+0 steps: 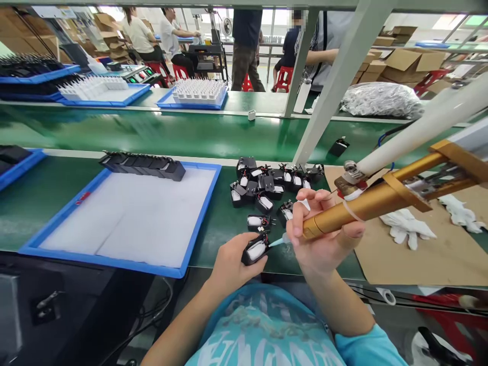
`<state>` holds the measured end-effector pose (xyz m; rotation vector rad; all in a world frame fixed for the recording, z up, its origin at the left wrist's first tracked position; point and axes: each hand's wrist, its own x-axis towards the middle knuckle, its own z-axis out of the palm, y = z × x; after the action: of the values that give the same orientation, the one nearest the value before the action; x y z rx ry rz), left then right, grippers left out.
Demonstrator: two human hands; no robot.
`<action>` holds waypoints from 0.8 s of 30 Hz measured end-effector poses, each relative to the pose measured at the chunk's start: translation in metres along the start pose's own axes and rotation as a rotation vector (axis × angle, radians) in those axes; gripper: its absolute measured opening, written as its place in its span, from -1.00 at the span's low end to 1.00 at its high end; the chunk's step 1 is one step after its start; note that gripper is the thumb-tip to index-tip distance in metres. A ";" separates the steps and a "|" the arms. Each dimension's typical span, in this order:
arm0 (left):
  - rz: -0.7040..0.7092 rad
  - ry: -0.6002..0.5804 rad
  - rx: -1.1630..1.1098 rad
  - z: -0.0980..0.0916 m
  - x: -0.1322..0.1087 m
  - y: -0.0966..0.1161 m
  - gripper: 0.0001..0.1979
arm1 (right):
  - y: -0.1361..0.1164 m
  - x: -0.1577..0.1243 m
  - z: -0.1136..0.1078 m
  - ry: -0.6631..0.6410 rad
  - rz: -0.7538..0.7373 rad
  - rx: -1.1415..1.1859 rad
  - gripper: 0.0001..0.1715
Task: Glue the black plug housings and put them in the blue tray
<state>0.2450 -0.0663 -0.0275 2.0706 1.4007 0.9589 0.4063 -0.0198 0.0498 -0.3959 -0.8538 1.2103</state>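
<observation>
My left hand (232,264) is closed around a small black plastic housing (256,250) with a white block and wires inside, close to the table's front edge. My right hand (320,239) grips a gold-coloured glue dispenser (335,216) that slants down to the left. Its pale blue nozzle (279,241) reaches the right side of the housing; whether it touches I cannot tell. Just beyond my hands lie several similar black housings (263,203) in a loose cluster, with white blocks and thin wires showing. One separate housing (259,222) sits right behind the held one.
On the left, a blue tray (190,244) with a white lining carries a row of black housings (143,165). Cardboard (381,254) and white gloves (407,226) lie at right. A slanted metal post (331,86) rises behind the cluster. Further trays (192,105) stand on the far shelf; people work beyond.
</observation>
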 end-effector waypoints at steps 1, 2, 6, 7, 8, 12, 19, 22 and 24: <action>0.003 0.007 0.003 -0.002 0.001 0.001 -0.67 | 0.000 0.000 0.000 0.002 0.000 -0.001 -0.47; 0.005 0.007 0.005 -0.003 0.002 0.002 -0.67 | 0.001 0.000 0.000 0.004 -0.001 -0.002 -0.47; 0.004 -0.008 0.009 -0.006 0.007 0.006 -0.67 | 0.000 -0.001 0.000 0.001 -0.008 -0.009 -0.47; 0.005 -0.011 0.009 -0.007 0.007 0.007 -0.68 | 0.000 0.000 0.000 0.001 -0.008 -0.011 -0.47; 0.005 -0.014 0.008 -0.007 0.008 0.007 -0.68 | -0.001 0.000 0.000 -0.001 -0.008 -0.012 -0.47; -0.006 -0.012 0.002 -0.007 0.008 0.007 -0.68 | -0.001 0.001 0.001 -0.002 -0.013 -0.029 -0.46; -0.039 0.001 -0.025 -0.004 0.007 0.004 -0.69 | 0.000 0.001 0.004 0.033 -0.022 -0.007 -0.44; -0.066 0.017 -0.023 0.002 0.007 0.002 -0.70 | 0.001 0.001 0.007 0.038 -0.014 -0.012 -0.43; -0.061 0.036 -0.013 0.007 0.008 0.000 -0.69 | 0.002 0.000 0.009 0.039 -0.023 -0.014 -0.44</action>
<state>0.2522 -0.0591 -0.0298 1.9988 1.4634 0.9817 0.3977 -0.0202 0.0542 -0.4190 -0.8317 1.1725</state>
